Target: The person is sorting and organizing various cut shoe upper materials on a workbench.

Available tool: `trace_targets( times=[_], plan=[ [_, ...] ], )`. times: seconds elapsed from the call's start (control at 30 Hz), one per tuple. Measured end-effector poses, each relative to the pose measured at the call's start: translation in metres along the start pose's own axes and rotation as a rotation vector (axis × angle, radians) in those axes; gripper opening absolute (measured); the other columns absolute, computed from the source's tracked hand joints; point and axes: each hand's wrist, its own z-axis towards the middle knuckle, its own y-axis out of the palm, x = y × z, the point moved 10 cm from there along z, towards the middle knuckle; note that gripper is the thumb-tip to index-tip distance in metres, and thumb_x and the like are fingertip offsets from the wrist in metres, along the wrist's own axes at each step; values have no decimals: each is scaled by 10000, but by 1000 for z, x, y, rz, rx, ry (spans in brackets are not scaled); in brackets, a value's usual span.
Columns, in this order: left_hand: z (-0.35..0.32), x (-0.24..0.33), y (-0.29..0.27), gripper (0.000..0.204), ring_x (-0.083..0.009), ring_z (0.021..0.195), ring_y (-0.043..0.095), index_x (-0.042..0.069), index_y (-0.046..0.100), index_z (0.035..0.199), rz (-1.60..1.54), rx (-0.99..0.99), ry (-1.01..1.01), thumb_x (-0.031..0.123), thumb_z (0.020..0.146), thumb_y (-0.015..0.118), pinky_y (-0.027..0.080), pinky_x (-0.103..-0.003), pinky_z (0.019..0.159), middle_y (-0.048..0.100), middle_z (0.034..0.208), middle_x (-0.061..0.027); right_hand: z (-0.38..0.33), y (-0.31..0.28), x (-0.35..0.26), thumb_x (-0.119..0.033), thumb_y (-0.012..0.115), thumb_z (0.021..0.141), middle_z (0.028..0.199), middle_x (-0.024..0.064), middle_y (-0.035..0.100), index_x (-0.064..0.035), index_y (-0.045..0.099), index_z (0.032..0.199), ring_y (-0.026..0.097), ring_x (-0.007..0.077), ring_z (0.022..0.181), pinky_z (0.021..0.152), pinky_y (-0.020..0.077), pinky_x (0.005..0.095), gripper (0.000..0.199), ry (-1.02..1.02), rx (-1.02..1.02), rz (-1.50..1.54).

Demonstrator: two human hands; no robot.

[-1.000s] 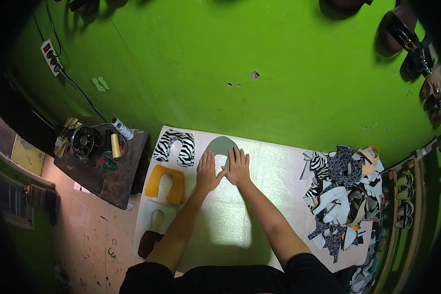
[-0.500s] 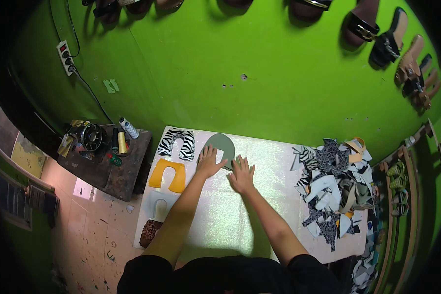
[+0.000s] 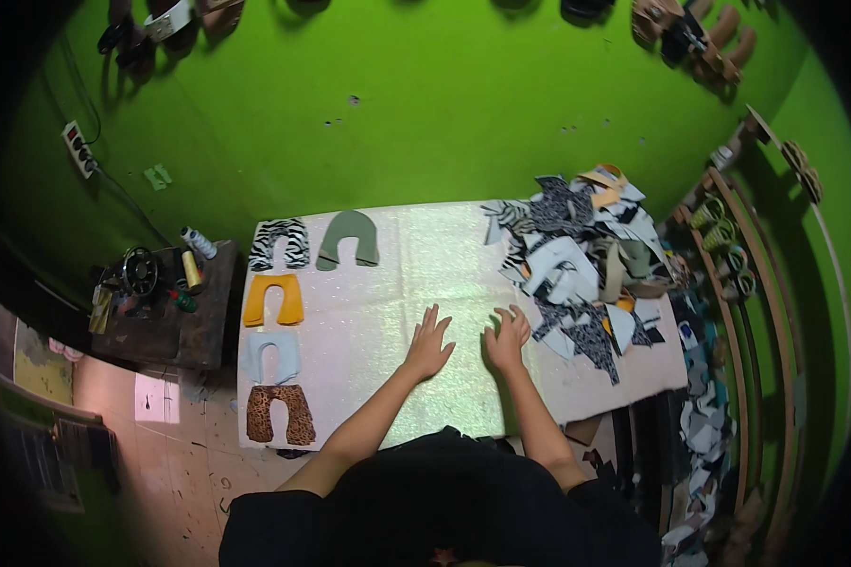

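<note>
White and patterned scraps (image 3: pixel 563 269), probably light, limp and best pinched at loose edges, lie heaped, the left hand (image 3: pixel 429 352) and right hand (image 3: pixel 508 342), both empty, fingers loosely parted, to their left.

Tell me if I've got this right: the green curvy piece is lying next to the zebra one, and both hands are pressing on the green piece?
Not quite: neither the left hand nor the right hand is pressing on the green curvy piece. The head view shows both apart from it, over the pale tabletop. It does lie next to the zebra one.
</note>
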Motion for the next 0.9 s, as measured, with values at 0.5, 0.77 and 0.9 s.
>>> trace_targets(
  times=[0.5, 0.77, 0.9],
  plan=[
    [104, 198, 73, 253, -248, 981, 528, 37, 568, 1010, -461, -68, 310, 181, 804, 541, 383, -325, 879, 563, 992, -140, 58, -225, 136, -109, 600, 693, 1296, 130, 298, -74, 398, 1193, 261, 352, 1180, 969, 192, 478, 540, 109, 444, -15],
    [189, 240, 124, 443, -296, 1016, 532, -24, 482, 1131, -630, -22, 160, 215, 774, 588, 420, -343, 857, 543, 1104, -194, 123, -259, 154, -36, 591, 668, 1199, 60, 459, -118, 475, 1157, 358, 295, 1135, 983, 231, 443, 509, -113, 209, -207],
    [211, 244, 121, 451, -265, 868, 599, -22, 502, 1098, -641, 105, 112, 212, 737, 635, 469, -332, 757, 586, 1026, -179, 120, -266, 145, -59, 647, 630, 979, 63, 542, -114, 608, 917, 419, 271, 1015, 975, 229, 439, 295, -175, 203, -303]
  ],
)
